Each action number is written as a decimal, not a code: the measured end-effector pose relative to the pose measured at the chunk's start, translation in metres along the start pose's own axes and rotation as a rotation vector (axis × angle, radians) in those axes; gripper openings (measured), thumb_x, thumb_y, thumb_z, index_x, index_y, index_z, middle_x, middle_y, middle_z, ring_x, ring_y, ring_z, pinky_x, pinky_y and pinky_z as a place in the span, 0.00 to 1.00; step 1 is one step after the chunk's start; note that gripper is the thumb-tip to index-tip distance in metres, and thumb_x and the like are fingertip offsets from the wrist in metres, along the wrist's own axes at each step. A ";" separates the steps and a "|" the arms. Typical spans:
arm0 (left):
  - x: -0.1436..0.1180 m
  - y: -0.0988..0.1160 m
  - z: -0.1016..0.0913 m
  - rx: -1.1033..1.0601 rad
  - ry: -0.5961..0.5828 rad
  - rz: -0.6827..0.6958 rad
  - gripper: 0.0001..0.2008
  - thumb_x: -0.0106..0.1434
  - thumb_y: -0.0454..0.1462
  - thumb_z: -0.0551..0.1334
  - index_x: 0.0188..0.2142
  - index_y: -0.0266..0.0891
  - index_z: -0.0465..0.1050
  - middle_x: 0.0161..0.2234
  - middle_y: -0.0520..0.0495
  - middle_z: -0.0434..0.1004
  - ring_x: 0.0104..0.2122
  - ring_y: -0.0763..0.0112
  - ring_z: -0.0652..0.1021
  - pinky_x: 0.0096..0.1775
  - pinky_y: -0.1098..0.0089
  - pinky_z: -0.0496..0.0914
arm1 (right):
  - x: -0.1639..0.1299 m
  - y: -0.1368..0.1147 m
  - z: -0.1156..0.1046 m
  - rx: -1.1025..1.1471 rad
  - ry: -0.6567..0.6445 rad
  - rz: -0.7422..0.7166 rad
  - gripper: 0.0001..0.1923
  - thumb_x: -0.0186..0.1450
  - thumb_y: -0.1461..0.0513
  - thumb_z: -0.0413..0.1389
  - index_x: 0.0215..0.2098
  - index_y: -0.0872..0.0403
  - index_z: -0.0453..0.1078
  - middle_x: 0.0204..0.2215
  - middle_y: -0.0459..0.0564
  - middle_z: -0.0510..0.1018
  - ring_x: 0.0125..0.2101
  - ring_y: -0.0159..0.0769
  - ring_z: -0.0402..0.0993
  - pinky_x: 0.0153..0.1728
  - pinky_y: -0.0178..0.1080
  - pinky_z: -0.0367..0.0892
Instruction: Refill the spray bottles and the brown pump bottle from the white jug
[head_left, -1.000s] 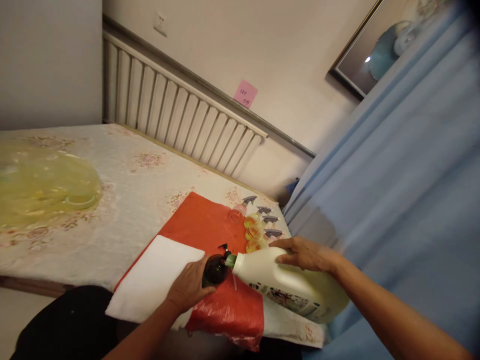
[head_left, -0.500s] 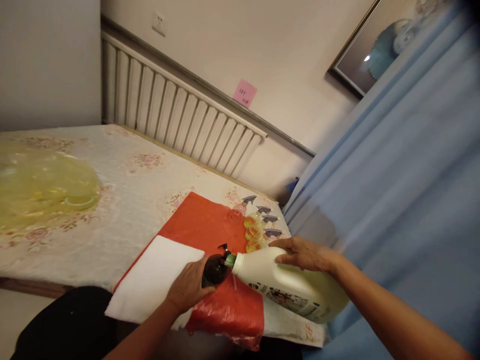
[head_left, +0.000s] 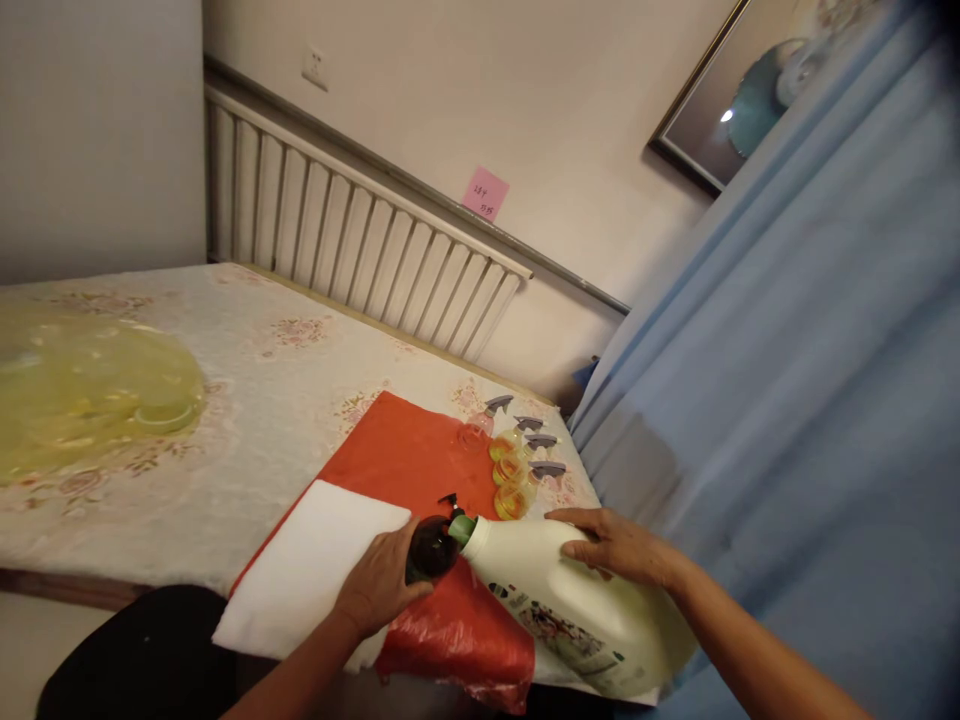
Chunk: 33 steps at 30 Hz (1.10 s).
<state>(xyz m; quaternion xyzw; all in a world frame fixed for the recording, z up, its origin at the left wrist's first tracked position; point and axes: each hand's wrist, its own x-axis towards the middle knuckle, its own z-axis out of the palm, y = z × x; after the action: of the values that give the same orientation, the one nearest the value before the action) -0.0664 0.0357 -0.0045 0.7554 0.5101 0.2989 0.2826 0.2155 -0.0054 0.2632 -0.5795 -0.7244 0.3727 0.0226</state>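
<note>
My right hand grips a large white jug that is tipped over, its green neck against the mouth of a small dark bottle. My left hand holds that dark bottle steady on a red plastic sheet. A black pump head lies just behind the dark bottle. Several small spray bottles with yellow liquid and grey triggers stand in a row beyond the jug.
A white cloth lies on the red sheet to the left. The floral tablecloth covers the table. A yellow translucent plastic object sits at far left. A blue curtain hangs at right, a radiator behind.
The jug's rear end has dropped lower and both hands sit slightly lower in view; the camera has tilted a little. The holds on the jug and dark bottle are unchanged.
</note>
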 end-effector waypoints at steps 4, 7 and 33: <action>0.000 -0.004 0.003 0.011 0.031 0.035 0.45 0.49 0.43 0.67 0.64 0.44 0.48 0.61 0.41 0.65 0.58 0.53 0.67 0.59 0.58 0.59 | -0.004 0.014 0.007 0.099 0.009 -0.033 0.28 0.62 0.48 0.56 0.56 0.52 0.67 0.33 0.47 0.73 0.24 0.28 0.64 0.21 0.30 0.62; 0.001 -0.008 0.007 0.029 0.042 0.032 0.45 0.49 0.42 0.66 0.64 0.42 0.49 0.61 0.39 0.65 0.58 0.52 0.67 0.59 0.57 0.59 | -0.006 0.019 0.006 0.131 0.064 -0.069 0.29 0.62 0.45 0.56 0.55 0.52 0.67 0.32 0.46 0.73 0.24 0.29 0.64 0.21 0.31 0.62; 0.004 -0.003 0.001 -0.002 -0.022 -0.053 0.44 0.44 0.38 0.66 0.62 0.42 0.55 0.57 0.44 0.71 0.55 0.53 0.70 0.57 0.61 0.63 | 0.220 -0.030 -0.008 0.515 0.666 -0.122 0.09 0.44 0.64 0.57 0.26 0.55 0.70 0.19 0.42 0.72 0.20 0.31 0.65 0.23 0.32 0.59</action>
<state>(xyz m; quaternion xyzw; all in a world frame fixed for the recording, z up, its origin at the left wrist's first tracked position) -0.0662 0.0407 -0.0067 0.7444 0.5267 0.2836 0.2968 0.1228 0.1859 0.1983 -0.5999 -0.5936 0.3319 0.4214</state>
